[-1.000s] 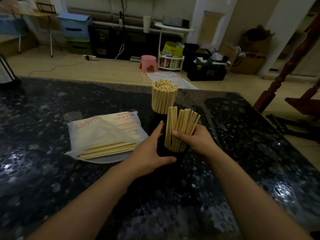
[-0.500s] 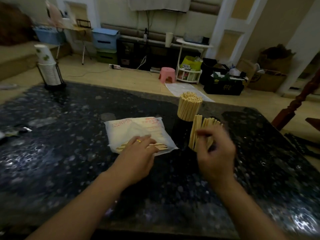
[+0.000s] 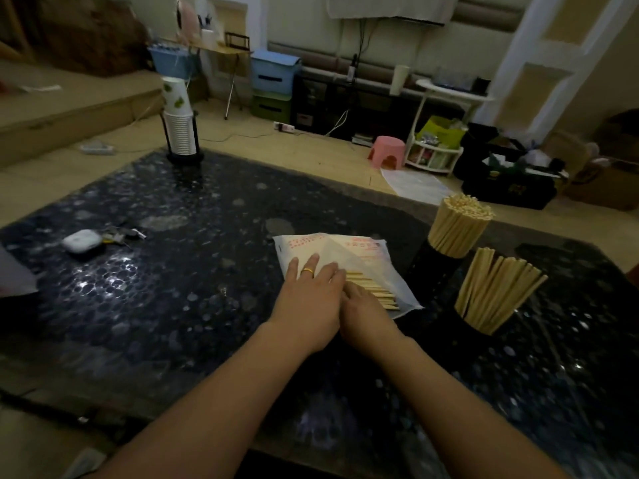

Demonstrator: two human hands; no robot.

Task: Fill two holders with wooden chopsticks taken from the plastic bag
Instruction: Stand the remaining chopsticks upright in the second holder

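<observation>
White plastic bag [image 3: 349,257] w/ pale chopsticks [image 3: 371,290], left hand [image 3: 313,293] flat, right hand [image 3: 364,311] fingers unclear

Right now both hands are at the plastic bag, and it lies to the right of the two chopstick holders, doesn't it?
Not quite: the head view shows the plastic bag lying left of the two chopstick holders. Both the left hand and right hand are indeed at it.

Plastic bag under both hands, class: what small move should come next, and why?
Probably the right hand should pinch a few chopsticks from the plastic bag, which the left hand presses flat. The near holder looks loosely filled.
</observation>
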